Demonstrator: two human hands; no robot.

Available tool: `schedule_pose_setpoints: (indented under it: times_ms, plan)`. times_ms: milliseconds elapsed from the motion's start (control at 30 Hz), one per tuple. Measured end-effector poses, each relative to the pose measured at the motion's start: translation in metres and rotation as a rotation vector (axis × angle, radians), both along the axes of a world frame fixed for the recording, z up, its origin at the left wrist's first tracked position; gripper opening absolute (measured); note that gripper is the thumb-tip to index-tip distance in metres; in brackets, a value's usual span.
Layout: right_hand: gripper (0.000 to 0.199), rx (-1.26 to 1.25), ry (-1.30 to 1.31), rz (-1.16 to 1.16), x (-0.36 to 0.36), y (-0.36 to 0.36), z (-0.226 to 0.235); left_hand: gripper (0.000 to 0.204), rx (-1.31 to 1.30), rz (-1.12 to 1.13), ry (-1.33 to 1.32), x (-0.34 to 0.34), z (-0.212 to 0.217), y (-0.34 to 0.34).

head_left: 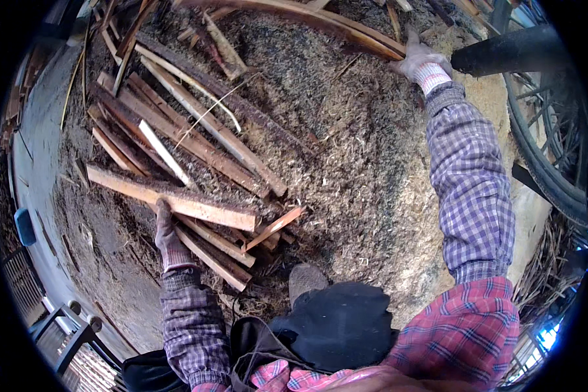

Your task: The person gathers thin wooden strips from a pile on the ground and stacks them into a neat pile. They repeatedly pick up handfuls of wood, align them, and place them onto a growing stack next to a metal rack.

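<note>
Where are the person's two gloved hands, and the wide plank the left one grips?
left hand [164, 232], head view, back of the glove.
right hand [419, 60], head view, back of the glove.
wide plank [206, 206], head view, its top face.

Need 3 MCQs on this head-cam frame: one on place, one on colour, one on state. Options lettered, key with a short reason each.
1. Where is the left hand?
A. On a wood slab in the pile
B. On the wheel
C. In the air

2. What colour is the cuff of the right hand's glove?
A. Blue
B. Pink and white striped
C. Black

3. How does the right hand stand?
A. Hanging idle by the hip
B. Closed on the end of a long curved strip
C. Flat on the sawdust

Key: 1 A, gloved fingers grip the near edge of the broad slab. 2 B, the striped knit cuff shows above the plaid sleeve. 3 B, arm stretched out, fingers wrapped round the strip over the sawdust heap.
</note>
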State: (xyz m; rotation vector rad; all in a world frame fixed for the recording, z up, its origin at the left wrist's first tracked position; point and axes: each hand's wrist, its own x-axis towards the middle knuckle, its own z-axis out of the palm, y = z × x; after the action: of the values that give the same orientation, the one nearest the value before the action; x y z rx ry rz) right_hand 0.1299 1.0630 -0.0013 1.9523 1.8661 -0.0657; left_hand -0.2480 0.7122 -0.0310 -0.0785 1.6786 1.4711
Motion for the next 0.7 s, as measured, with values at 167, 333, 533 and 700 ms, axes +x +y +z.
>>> schedule_pose_setpoints:
  times_ms: [167, 333, 533, 700]
  plan:
    - [0.054, -0.076, 0.066, 0.031, 0.035, 0.01, -0.019, 0.056, 0.026, -0.004, -0.028, -0.007, -0.003, -0.004]
    - [0.038, -0.189, 0.156, -0.119, 0.031, -0.099, -0.008, 0.064, 0.014, 0.042, -0.055, -0.013, -0.015, -0.01]
    - [0.063, -0.287, 0.127, -0.366, 0.106, -0.343, -0.009, 0.063, 0.023, -0.017, -0.017, 0.0, 0.004, -0.01]
    - [0.049, -0.162, 0.911, -0.503, 0.086, -0.379, 0.011, 0.063, 0.063, 0.027, -0.004, -0.004, 0.002, -0.004]
